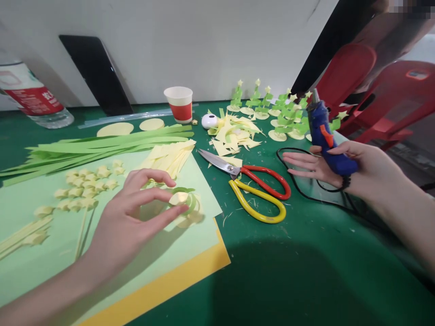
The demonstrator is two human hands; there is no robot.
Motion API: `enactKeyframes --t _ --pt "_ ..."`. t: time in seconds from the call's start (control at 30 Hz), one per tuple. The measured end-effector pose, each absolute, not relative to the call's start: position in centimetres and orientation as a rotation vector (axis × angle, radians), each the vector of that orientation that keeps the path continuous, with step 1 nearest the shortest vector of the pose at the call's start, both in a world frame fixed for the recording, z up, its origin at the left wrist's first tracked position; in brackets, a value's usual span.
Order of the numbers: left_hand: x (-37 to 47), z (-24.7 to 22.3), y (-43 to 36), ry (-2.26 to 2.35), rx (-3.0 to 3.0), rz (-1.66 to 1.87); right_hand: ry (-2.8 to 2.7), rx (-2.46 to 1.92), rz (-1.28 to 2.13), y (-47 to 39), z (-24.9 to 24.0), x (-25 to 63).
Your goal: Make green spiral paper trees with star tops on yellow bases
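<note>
Between the thumb and fingers of my left hand is a small paper plant, a pale yellow star with green paper strip, just above the light green sheet. My right hand is closed around a blue glue gun, held with its nozzle pointing up, its lower fingers stretched out to the left. A black cord trails over the table beneath it. Between my hands lie open scissors with one red and one yellow handle. Several folded paper stars rest left of my left hand.
Green strips and yellow strips lie behind my left hand. Finished paper plants stand at the back right, near paper scraps. A paper cup, phone and bottle line the wall. Red chairs stand at right.
</note>
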State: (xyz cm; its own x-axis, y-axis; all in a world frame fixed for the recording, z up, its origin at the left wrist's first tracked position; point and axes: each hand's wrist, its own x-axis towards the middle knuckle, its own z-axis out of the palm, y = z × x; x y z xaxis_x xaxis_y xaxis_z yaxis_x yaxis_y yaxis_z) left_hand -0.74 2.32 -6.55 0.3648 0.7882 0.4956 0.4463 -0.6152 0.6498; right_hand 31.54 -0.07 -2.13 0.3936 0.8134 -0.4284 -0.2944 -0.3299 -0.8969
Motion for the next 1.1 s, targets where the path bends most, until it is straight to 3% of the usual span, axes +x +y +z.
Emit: enactKeyframes --t 0.33,0.6,1.1 --pt "-0.6 -6.2 2.5 1.062 2.231 1.132 -1.063 -1.834 0.722 -1.9 -1.1 29.7" --pt "-0.6 -6.2 2.1 1.047 2.174 1.123 -1.689 -2.15 0.627 -2.4 -3.1 24.7" --pt "-0.2 -6.3 2.2 0.943 2.137 1.169 -1.941 -1.937 0.131 -2.5 -5.5 22.5"
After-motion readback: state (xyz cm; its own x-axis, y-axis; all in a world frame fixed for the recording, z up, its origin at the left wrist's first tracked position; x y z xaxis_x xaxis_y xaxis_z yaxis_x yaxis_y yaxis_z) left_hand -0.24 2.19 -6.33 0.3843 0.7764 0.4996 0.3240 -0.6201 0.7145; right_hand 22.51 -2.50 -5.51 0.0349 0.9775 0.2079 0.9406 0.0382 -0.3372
